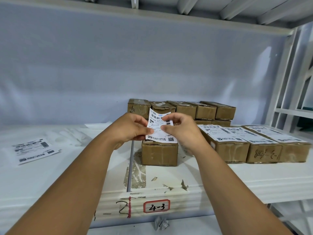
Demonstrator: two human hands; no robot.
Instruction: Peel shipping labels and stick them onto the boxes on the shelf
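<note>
Shipping label [160, 128], white, barcoded: pinched at its left edge by the left hand [131, 128] and at its right edge by the right hand [182, 128], held curling above a lone brown box [159, 154] on the white shelf [237, 177]. Right of it: three boxes [260, 146] side by side, already labelled. Left: a loose label sheet [34, 150]; rear: a row of unlabelled boxes [194, 109].

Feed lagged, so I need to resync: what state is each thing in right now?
label, curled, held up over front box.
left hand, pinching label's left edge.
right hand, pinching its right side.
front box, closed, top mostly hidden.
three right boxes, closed, labelled on top.
back boxes, closed, no labels visible.
spare labels, lying flat on shelf.
</note>
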